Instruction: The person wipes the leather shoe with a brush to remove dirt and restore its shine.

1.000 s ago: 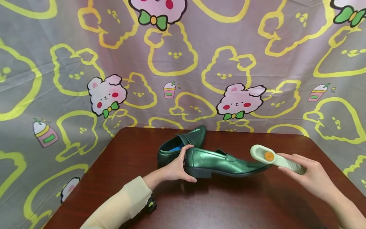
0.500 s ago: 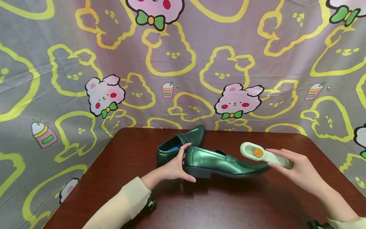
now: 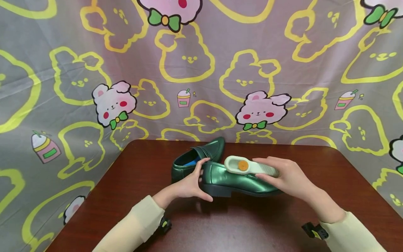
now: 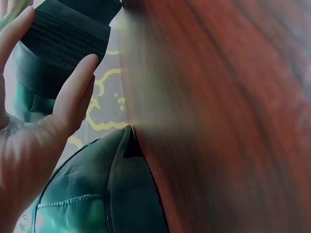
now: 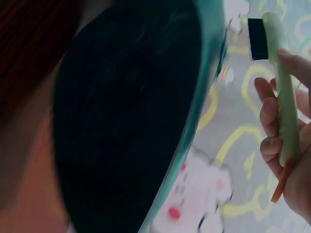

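My left hand (image 3: 188,184) grips the heel end of a shiny green loafer (image 3: 220,175), thumb under the heel, toe pointing right. In the left wrist view the ridged black heel (image 4: 65,51) shows between the fingers. Over the loafer's upper, my right hand (image 3: 288,176) holds a pale green brush (image 3: 232,165) with an orange button. Its short black bristles (image 5: 258,39) face the shoe in the right wrist view; whether they touch it I cannot tell. The dark sole (image 5: 121,116) fills much of that view.
A second green loafer (image 3: 217,149) with a blue insole rests on the dark red-brown table (image 3: 151,157) just behind the left hand. A cartoon-patterned cloth (image 3: 201,115) hangs along the table's back and left side. Dark devices (image 3: 315,231) sit at both wrists.
My right hand has carried the brush leftward, from beyond the toe to over the middle of the held loafer. The left hand and both shoes stay nearly where they were.
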A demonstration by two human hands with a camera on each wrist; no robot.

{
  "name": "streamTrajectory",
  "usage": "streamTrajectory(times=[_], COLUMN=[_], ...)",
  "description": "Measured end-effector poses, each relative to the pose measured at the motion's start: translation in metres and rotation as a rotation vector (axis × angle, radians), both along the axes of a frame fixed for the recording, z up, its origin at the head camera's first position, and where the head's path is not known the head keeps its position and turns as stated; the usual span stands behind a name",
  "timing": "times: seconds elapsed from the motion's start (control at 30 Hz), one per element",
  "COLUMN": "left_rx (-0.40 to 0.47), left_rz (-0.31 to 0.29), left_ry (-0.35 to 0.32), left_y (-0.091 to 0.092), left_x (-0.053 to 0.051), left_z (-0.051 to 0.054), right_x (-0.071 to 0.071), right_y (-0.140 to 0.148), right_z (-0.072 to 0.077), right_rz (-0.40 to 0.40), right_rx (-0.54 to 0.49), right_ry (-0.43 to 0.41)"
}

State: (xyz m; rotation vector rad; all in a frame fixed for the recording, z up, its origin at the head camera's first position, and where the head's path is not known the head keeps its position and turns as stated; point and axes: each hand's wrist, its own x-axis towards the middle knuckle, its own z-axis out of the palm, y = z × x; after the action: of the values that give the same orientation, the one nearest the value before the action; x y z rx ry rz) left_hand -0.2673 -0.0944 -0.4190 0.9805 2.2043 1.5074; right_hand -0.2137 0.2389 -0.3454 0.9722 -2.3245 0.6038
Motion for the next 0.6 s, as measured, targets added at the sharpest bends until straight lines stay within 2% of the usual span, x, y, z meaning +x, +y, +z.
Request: streamTrajectory(times=[0.17, 0.3, 0.47, 0.6], left_rx=[-0.011, 0.012, 0.029, 0.008], left_rz=[0.007, -0.006, -0.016, -0.005], left_ry=[0.046, 0.087, 0.101, 0.109], left_y=[0.000, 0.001, 0.001, 0.001], left_x=[0.000, 0.000, 0.002, 0.003], left_z=[0.001, -0.001, 0.000, 0.000], right_x=[-0.003, -0.007, -0.010, -0.012], right_y=[-0.036, -0.054, -0.069, -0.077], right_z=[0.001, 0.000, -0.001, 0.000], right_rz=[0.059, 0.074, 0.083, 0.052], right_rx=[0.049, 0.065, 0.084, 0.115], right_ry=[0.010, 0.015, 0.005, -0.024])
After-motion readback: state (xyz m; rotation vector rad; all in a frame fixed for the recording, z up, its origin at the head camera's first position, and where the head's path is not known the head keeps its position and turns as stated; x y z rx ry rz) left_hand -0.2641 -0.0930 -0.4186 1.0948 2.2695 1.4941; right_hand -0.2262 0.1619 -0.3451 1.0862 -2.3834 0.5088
